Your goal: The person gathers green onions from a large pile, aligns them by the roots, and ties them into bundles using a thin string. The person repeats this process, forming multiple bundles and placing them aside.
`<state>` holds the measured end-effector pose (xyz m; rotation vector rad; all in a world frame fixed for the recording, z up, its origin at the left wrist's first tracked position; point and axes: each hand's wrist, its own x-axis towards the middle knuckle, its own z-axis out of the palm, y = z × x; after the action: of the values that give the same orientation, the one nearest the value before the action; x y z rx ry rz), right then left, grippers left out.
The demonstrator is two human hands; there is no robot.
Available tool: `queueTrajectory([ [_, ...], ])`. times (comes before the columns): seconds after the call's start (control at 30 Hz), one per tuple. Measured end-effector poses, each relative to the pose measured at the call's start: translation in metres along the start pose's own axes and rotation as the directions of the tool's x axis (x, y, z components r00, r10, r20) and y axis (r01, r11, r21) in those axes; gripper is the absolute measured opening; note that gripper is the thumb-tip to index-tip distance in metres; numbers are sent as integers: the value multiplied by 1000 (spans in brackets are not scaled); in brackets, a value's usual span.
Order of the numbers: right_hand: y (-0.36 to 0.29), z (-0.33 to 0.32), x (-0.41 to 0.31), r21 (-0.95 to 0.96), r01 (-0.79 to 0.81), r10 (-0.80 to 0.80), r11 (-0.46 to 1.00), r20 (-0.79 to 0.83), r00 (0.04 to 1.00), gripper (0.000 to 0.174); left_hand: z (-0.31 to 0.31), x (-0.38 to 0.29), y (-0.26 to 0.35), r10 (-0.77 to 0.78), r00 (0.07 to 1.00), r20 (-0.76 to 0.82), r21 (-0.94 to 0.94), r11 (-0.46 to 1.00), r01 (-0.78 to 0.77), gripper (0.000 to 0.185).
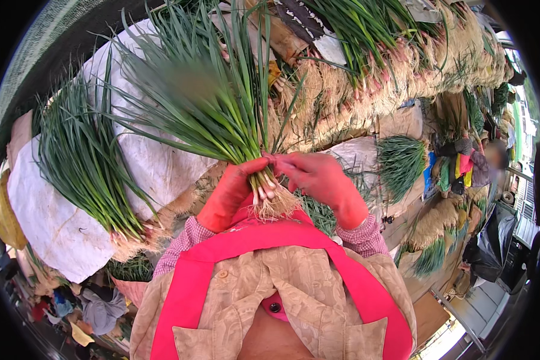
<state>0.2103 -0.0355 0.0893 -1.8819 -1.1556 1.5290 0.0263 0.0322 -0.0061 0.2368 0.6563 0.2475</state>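
Both of my hands wear red-orange rubber gloves. My left hand (228, 191) grips a bunch of green onions (234, 135) around the stems, just above the pale bulbs. The long green leaves fan away from me, and the stringy roots (274, 204) hang toward my apron. On the right side of the same bunch, the fingertips of my right hand (326, 182) are pinched together against the stems. A thin single leaf rises beside those fingertips. Exactly what they pinch is hidden by the fingers.
To the left, another onion bunch (94, 171) lies on a white sack sheet (67, 225). A long row of onions with dense roots (342, 108) runs across the back. Farther right are a smaller bunch (400, 162), a person (474, 164) and a black plastic bag (492, 243).
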Motion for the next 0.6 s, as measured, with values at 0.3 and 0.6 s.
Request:
queueTrajectory([
  [0.3,45,-12,63,-757,283,-230,590,179,957,23,-5,24,-23,90,979,-181,-26,995,-96,19],
  [0.6,122,-28,84,-570,399,-659,718,-372,654,17,18,38,-19,115,971,-209,-113,984,-141,18],
])
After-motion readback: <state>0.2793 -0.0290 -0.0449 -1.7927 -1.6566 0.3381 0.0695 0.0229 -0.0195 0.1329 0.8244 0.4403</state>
